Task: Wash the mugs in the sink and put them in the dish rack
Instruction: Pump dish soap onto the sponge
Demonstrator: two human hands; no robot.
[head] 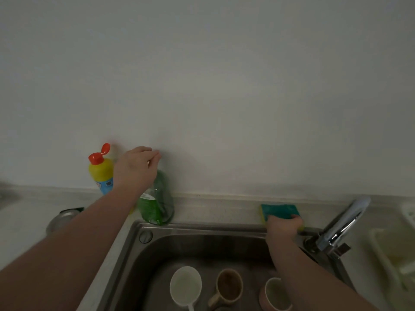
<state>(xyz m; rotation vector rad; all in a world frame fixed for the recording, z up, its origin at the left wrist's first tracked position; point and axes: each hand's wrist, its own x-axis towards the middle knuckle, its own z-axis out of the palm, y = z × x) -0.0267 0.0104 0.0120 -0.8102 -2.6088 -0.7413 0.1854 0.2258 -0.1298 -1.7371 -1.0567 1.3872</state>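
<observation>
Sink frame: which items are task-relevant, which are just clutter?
Task-relevant:
- three mugs in the sink: white mug, brown mug, pink mug
- sink
- sponge, held by right hand
- green soap bottle, left hand at its top
- faucet
- rack, blurred at right edge

Clutter:
- yellow bottle, red cap flipped open
- metal lid on counter

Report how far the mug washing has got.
Nothing is washed yet: three mugs, white, brown and pink, sit in the sink. In hand: the right hand grips the sponge on the sink's back ledge, while the left hand is at the top of the green soap bottle. Left: soaping, scrubbing, rinsing, racking.
</observation>
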